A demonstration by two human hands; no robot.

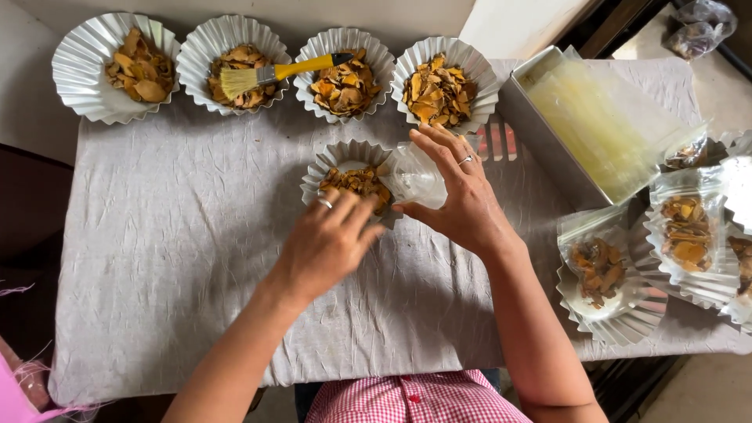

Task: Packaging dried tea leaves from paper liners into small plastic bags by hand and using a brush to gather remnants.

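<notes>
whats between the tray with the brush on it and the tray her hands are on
Nothing. In the head view only bare wrinkled grey cloth lies between the brush tray and the tray under the left hand and right hand.

Work surface: table [172, 258] covered with creased grey-white cloth, overhanging the near edge. Pale wall or panel [517, 23] beyond the far edge, upper right. Dark opening to the right of it, with dim floor [728, 86] and a clear bag [701, 27] lying there. Dark furniture or floor [31, 227] along the left side. Soft, even daylight; faint shadows only.
</notes>
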